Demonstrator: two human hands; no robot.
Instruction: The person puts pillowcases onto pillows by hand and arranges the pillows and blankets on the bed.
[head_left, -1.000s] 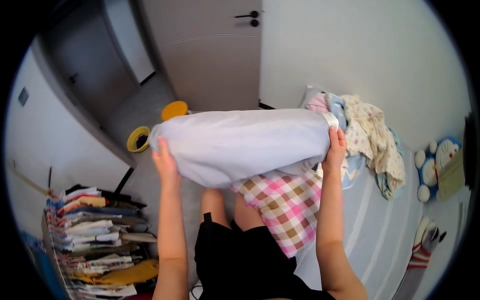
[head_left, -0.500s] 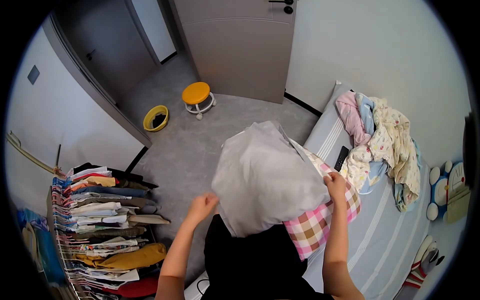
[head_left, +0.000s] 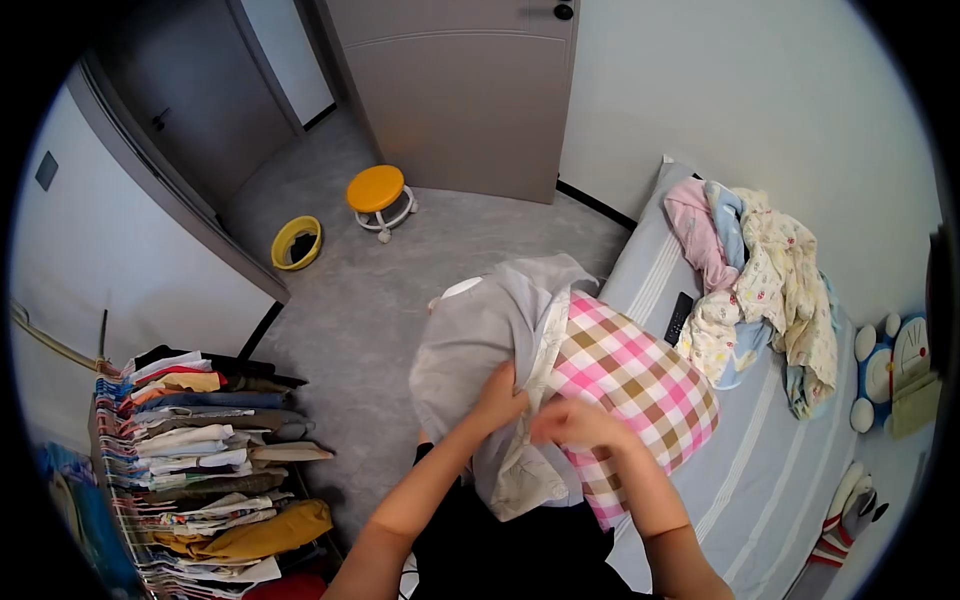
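A grey pillowcase (head_left: 455,345) lies bunched over my lap, its pale inner edge folded along a pink, brown and white checked pillow (head_left: 630,375). The pillow's right part is bare, while the left part is hidden under the grey cloth. My left hand (head_left: 497,400) is closed on the pillowcase near its open edge. Just to the right, my right hand (head_left: 580,425) hovers over or touches the checked pillow beside that edge. It is blurred and its fingers look partly curled, so I cannot tell whether it grips cloth.
To the right is a bed (head_left: 740,480) with a striped grey sheet, a black remote (head_left: 680,317) and crumpled patterned bedding (head_left: 780,260). A clothes rack (head_left: 210,440) stands at left. On the floor are a yellow basin (head_left: 297,243) and an orange-topped stool (head_left: 377,190).
My left hand has moved right onto the pillowcase. My right hand has left the far corner and moved left. The grey cloth has shifted left, baring more checked pillow.
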